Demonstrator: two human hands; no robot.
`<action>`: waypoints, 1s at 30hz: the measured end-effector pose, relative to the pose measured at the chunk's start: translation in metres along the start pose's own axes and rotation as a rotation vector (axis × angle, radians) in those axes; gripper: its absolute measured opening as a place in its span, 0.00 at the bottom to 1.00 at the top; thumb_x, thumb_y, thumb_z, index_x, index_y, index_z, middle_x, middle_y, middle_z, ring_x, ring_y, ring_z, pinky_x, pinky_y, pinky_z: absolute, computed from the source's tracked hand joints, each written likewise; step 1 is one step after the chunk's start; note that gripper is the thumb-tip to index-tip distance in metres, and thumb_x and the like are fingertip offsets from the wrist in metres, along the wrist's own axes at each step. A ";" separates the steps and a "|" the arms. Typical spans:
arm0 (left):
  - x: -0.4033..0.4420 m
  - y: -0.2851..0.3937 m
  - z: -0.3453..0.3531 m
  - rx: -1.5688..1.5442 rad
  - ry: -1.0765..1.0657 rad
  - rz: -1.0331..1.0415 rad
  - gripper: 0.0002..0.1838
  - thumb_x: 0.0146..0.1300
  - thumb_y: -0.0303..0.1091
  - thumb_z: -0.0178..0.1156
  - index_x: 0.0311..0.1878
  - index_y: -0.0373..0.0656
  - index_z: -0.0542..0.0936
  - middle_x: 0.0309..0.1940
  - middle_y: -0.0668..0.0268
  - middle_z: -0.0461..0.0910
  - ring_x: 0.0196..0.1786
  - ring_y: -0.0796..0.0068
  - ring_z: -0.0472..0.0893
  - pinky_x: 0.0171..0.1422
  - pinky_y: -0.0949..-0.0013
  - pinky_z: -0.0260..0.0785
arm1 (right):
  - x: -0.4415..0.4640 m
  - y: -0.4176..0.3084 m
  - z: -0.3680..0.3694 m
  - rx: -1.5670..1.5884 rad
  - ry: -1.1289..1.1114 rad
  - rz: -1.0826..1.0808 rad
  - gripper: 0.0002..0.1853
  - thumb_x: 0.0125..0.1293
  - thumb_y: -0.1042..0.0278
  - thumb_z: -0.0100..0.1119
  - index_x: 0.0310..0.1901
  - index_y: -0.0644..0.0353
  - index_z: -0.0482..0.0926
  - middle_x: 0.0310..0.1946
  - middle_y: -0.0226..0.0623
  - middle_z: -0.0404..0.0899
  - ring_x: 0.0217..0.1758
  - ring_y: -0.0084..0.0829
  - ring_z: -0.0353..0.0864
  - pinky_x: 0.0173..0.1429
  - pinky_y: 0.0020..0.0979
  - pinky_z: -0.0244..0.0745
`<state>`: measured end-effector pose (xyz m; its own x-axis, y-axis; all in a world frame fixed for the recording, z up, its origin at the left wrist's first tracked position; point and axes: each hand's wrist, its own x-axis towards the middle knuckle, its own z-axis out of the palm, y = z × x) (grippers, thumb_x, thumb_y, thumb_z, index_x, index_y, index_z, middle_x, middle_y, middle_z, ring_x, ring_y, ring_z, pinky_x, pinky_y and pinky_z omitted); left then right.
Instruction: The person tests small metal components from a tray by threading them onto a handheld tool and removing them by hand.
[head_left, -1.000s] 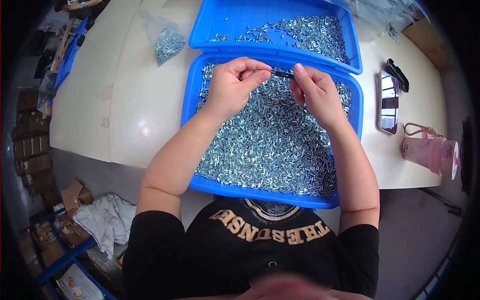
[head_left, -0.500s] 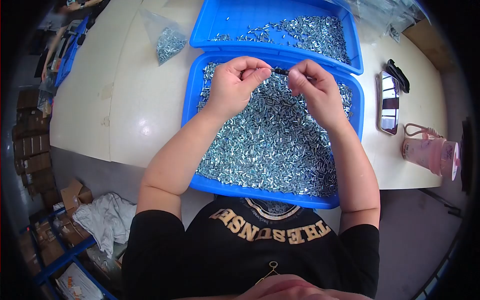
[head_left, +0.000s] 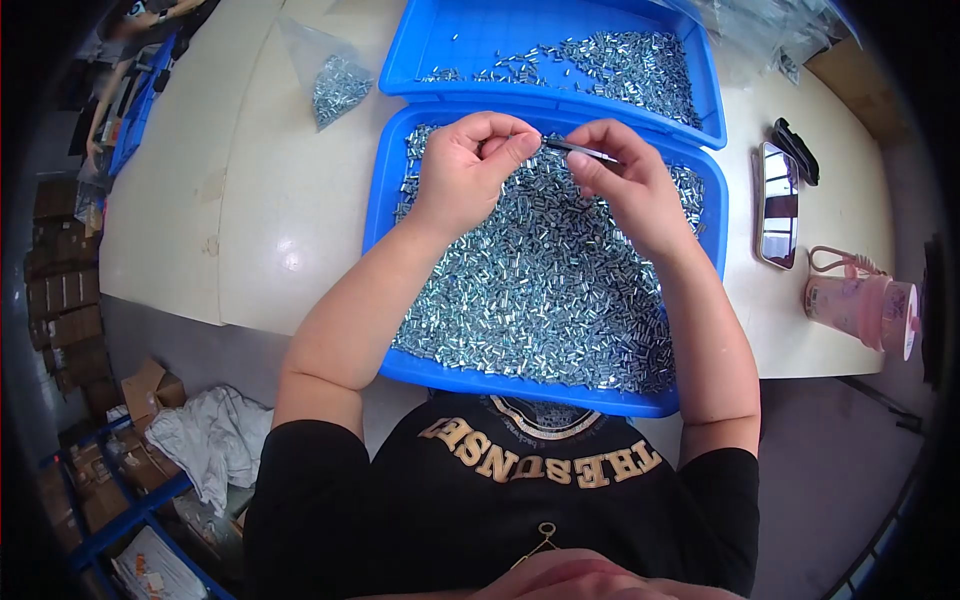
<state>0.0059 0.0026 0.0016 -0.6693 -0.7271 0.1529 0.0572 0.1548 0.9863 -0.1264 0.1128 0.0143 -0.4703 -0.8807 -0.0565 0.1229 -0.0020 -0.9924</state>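
Note:
Over the near blue bin (head_left: 374, 225), my left hand (head_left: 465, 170) pinches with thumb and forefinger at the left tip of a slim black-and-silver pen-like tool (head_left: 585, 150). Whatever is in that pinch is too small and covered to make out. My right hand (head_left: 632, 185) holds the tool's shaft between thumb and fingers, its far end pointing right. Beneath both hands, small shiny metal cylindrical pieces (head_left: 540, 290) fill the near bin.
Behind stands a second blue bin (head_left: 470, 25) with more pieces at its right. A clear bag (head_left: 342, 90) of pieces lies left on the white table (head_left: 270, 200). To the right are a phone (head_left: 778, 205), a black case (head_left: 796, 150) and a pink cup (head_left: 860, 308).
My right hand's fingers have shifted and loosened around the tool, so more of its shaft shows. My left hand stays almost in place.

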 end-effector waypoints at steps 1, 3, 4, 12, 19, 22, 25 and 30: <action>0.000 -0.001 0.000 0.000 0.001 0.000 0.05 0.55 0.29 0.64 0.33 0.39 0.80 0.16 0.80 0.67 0.21 0.91 0.61 0.25 0.83 0.54 | 0.001 0.000 -0.004 0.000 -0.001 0.000 0.12 0.63 0.61 0.57 0.29 0.62 0.76 0.19 0.25 0.72 0.22 0.15 0.67 0.27 0.19 0.63; 0.000 -0.003 -0.001 0.028 -0.009 0.033 0.05 0.55 0.30 0.64 0.33 0.39 0.80 0.16 0.80 0.67 0.21 0.91 0.61 0.25 0.83 0.54 | 0.003 0.000 -0.014 -0.205 -0.131 0.029 0.11 0.62 0.62 0.58 0.32 0.63 0.76 0.21 0.26 0.73 0.23 0.15 0.68 0.27 0.19 0.64; 0.001 -0.003 -0.001 0.028 -0.009 0.033 0.05 0.55 0.30 0.64 0.33 0.39 0.80 0.16 0.80 0.67 0.21 0.91 0.61 0.25 0.83 0.54 | 0.003 -0.002 -0.014 -0.205 -0.131 0.029 0.11 0.62 0.62 0.58 0.32 0.63 0.76 0.21 0.26 0.73 0.23 0.15 0.68 0.27 0.19 0.64; 0.000 0.000 -0.001 0.092 -0.048 0.044 0.05 0.55 0.30 0.65 0.32 0.39 0.81 0.16 0.79 0.68 0.21 0.91 0.62 0.25 0.83 0.55 | -0.001 -0.003 -0.009 -0.416 -0.102 -0.095 0.12 0.61 0.62 0.58 0.32 0.64 0.76 0.21 0.29 0.74 0.24 0.18 0.70 0.29 0.22 0.66; -0.001 0.002 0.001 0.100 -0.043 0.024 0.05 0.55 0.30 0.65 0.32 0.39 0.81 0.16 0.78 0.69 0.20 0.91 0.62 0.25 0.82 0.56 | -0.003 0.011 0.004 -0.390 0.040 -0.292 0.16 0.67 0.59 0.49 0.31 0.65 0.77 0.17 0.31 0.74 0.20 0.21 0.70 0.27 0.26 0.66; -0.002 0.001 0.001 0.097 -0.066 0.054 0.05 0.54 0.29 0.65 0.32 0.39 0.81 0.16 0.78 0.69 0.20 0.91 0.63 0.25 0.82 0.56 | -0.004 -0.003 -0.008 -0.507 -0.166 -0.023 0.16 0.67 0.59 0.48 0.33 0.64 0.78 0.18 0.31 0.75 0.21 0.21 0.70 0.27 0.25 0.65; -0.002 0.005 0.002 0.151 -0.110 0.060 0.04 0.54 0.29 0.64 0.31 0.39 0.81 0.16 0.78 0.69 0.21 0.90 0.63 0.26 0.81 0.57 | -0.003 -0.007 -0.011 -0.440 -0.252 0.149 0.16 0.68 0.59 0.47 0.35 0.63 0.78 0.17 0.29 0.74 0.20 0.19 0.68 0.27 0.25 0.65; -0.001 0.005 0.001 0.235 -0.162 0.127 0.04 0.52 0.27 0.64 0.32 0.39 0.81 0.16 0.76 0.67 0.22 0.88 0.64 0.27 0.80 0.58 | -0.003 -0.005 -0.013 -0.428 -0.288 0.128 0.16 0.70 0.59 0.44 0.33 0.62 0.77 0.17 0.22 0.65 0.21 0.15 0.63 0.28 0.20 0.62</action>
<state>0.0058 0.0045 0.0063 -0.7781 -0.5788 0.2439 -0.0117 0.4016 0.9158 -0.1368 0.1216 0.0183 -0.2088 -0.9556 -0.2078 -0.2323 0.2549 -0.9387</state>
